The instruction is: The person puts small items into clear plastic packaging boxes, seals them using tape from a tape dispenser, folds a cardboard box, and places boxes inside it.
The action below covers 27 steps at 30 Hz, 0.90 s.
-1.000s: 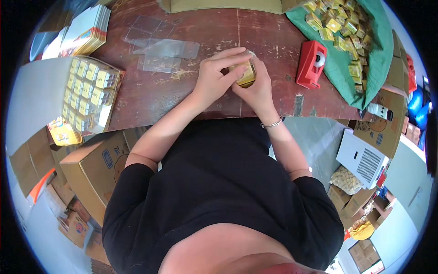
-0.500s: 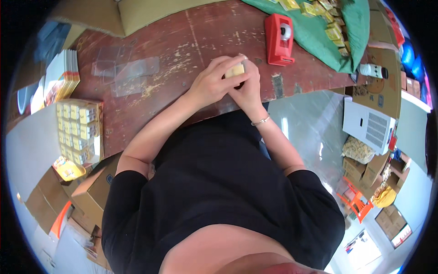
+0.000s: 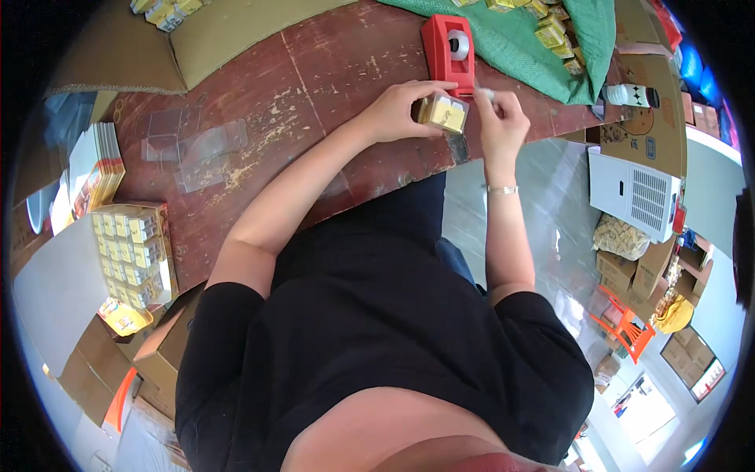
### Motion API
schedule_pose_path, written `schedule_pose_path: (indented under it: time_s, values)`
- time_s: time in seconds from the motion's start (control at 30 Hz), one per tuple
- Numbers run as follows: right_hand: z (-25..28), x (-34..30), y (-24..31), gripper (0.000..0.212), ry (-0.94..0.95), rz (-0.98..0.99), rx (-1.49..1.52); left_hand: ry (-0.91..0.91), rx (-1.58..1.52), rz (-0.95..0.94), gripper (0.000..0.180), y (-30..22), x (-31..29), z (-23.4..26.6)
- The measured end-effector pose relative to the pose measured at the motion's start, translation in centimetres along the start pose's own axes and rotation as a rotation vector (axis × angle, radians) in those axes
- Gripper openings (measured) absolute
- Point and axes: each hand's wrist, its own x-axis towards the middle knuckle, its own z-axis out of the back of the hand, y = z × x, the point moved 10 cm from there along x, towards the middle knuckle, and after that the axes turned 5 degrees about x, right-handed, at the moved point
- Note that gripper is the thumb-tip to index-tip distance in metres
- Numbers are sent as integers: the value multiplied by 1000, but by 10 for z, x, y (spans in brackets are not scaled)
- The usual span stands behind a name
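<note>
A small clear-sided box with yellow contents is gripped in my left hand, fingers along its far side and thumb on the near side. It is held above the worn red-brown table. My right hand is apart from the box, just to its right, with thumb and fingers pinched together. A small pale bit shows at its fingertips, too blurred to name. Right beyond both hands stands a red tape dispenser with a roll of clear tape.
Flat clear plastic sheets lie on the left of the table. Stacked yellow boxes and piled printed cards stand at the left edge. An open carton is at the far left, a green sack of small yellow packets at the far right.
Both hands were together around the box. The left hand has carried it right, near the tape dispenser, while the right hand has let go and moved off to the right.
</note>
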Motion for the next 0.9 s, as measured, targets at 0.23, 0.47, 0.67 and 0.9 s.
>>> schedule_pose_path:
  time_s: [0.23,0.47,0.67,0.9]
  values:
    - [5,-20,-35,12,-52,-147,113,-81,-38,12,54,-6,-9,8]
    - [-43,-58,-11,8,192,-427,684,-416,452,-52,50,-29,-31,45]
    - [-85,-76,-26,10,338,-706,911,-466,573,-98,51,-47,-42,46]
    - [-67,-58,-18,17,193,-419,625,-125,-330,340,56,3,-45,0]
